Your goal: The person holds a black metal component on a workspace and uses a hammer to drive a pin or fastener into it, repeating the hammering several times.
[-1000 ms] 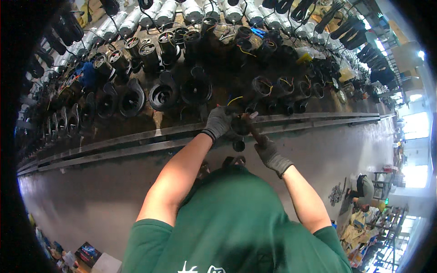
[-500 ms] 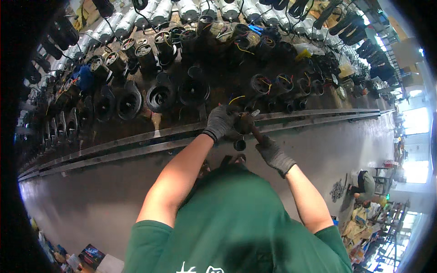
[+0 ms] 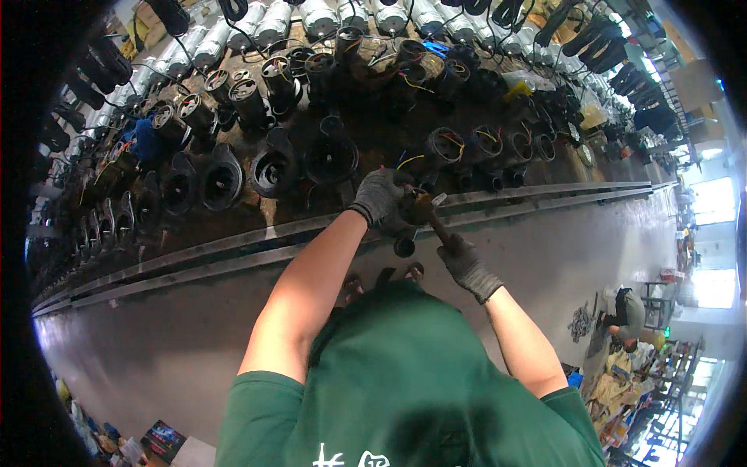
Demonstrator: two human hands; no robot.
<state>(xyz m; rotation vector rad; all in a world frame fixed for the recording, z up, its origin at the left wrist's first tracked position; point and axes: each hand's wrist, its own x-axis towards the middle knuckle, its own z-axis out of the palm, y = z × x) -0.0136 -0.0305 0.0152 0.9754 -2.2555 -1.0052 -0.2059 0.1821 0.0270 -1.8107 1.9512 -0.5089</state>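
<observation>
My right hand (image 3: pixel 470 269), in a grey glove, is closed round the wooden handle of a hammer (image 3: pixel 438 226). The hammer's head is over the bench edge, close to the fingers of my left hand (image 3: pixel 378 196). That hand, gloved too, is closed at a dark part with a round black opening (image 3: pixel 404 247) at its lower end. What exactly its fingers grip is hidden. Yellow and red wires (image 3: pixel 408 160) stick up just beyond it. On the bench past my left hand lie round black pump housings (image 3: pixel 330 158), with open-topped motor cylinders (image 3: pixel 446 145) to the right.
Metal rails (image 3: pixel 545 195) run along the bench's near edge. Rows of silver cylinders (image 3: pixel 319 19) with black cables fill the back. A blue cloth (image 3: pixel 145 138) lies at the left. Another person (image 3: pixel 626 315) bends down at the far right, near a chain heap (image 3: pixel 580 322).
The hammer's head has shifted slightly and shows more clearly beside my left hand. Both hands stay at nearly the same place. The view has moved a little.
</observation>
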